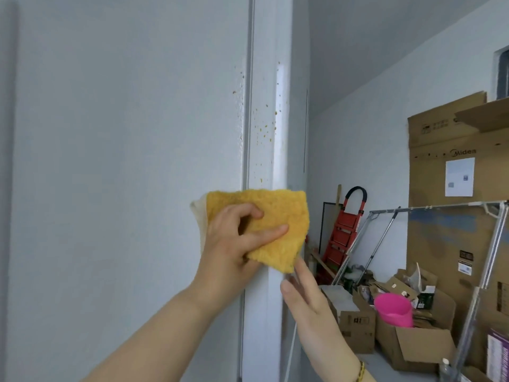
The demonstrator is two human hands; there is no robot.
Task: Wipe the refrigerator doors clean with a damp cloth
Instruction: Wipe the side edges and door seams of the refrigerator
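A yellow cloth (pixel 278 224) with a pale underside lies against the white refrigerator door (pixel 124 161), over the seam and the door's right strip. My left hand (pixel 234 241) holds the cloth, thumb across its front and a finger curled into it. Just below the cloth's lower right corner, my right hand (pixel 305 296) is held with straight fingers, its fingertip touching the cloth's bottom edge beside the door's right edge. Small brown and yellow specks (pixel 264 128) dot the strip above the cloth.
To the right, past the fridge, stand a red step ladder (pixel 344 230), a metal rack frame (pixel 413 224), tall cardboard boxes (pixel 454 175), open boxes on the floor and a pink bucket (pixel 394 310).
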